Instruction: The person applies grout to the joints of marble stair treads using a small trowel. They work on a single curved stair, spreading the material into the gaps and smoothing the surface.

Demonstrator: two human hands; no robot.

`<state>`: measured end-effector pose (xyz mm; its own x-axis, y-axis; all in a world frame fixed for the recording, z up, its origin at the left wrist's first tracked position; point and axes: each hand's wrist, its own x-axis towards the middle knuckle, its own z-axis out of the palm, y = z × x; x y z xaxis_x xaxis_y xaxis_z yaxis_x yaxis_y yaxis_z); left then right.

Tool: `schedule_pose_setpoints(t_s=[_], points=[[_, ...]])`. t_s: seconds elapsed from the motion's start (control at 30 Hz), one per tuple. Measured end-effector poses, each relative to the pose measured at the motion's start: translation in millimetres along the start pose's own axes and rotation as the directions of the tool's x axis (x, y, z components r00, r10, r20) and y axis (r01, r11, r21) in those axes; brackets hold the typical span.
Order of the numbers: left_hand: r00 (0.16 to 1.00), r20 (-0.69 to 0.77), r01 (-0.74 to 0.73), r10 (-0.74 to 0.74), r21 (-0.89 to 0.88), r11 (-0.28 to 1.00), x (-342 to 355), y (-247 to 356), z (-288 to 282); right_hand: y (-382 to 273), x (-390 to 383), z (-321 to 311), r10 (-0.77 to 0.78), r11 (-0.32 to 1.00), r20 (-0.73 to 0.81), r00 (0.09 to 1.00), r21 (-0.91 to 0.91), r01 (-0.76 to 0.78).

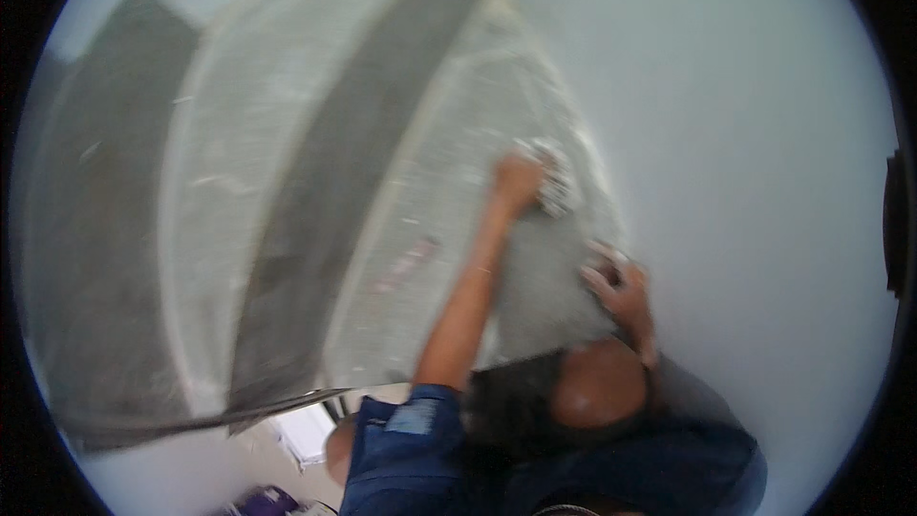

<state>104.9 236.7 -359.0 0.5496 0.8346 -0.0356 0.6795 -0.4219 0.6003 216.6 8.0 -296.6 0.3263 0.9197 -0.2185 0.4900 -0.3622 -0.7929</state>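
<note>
My left hand (519, 182), at the end of an outstretched arm, is closed on a crumpled whitish rag (554, 182). It presses the rag against a dusty grey step (544, 287) that narrows toward the far end. Around and below the rag the step looks darker, while whitish dust covers the part to its left. Beside the white wall, my right hand (623, 289) rests near the step's right edge, its thumb and fingers apart and bent, with nothing seen in it. Pale dust marks its fingertips. The picture is somewhat blurred.
A dark grey band (353, 162) and further dusty grey steps (258, 153) fan out to the left. The smooth white wall (745, 182) curves up on the right. A reddish smear (406, 266) marks the step. My bare knee (602, 382) is close below; a purple thing (267, 502) lies lower left.
</note>
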Motion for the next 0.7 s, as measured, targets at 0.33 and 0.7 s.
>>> schedule_pose_setpoints(t_s=[0.33, 0.7], points=[[0.976, 0.039, 0.218, -0.215, -0.259, 0.941, 11, 40, -32, 7, -11, 28, -0.173, 0.976, -0.077, 0.982, 0.117, 0.181], [0.949, 0.169, 0.287, -0.266, -0.12, 0.95, 37, 60, -55, 13, 8, 8, -0.29, 0.945, -0.125, 0.949, 0.119, 0.305]])
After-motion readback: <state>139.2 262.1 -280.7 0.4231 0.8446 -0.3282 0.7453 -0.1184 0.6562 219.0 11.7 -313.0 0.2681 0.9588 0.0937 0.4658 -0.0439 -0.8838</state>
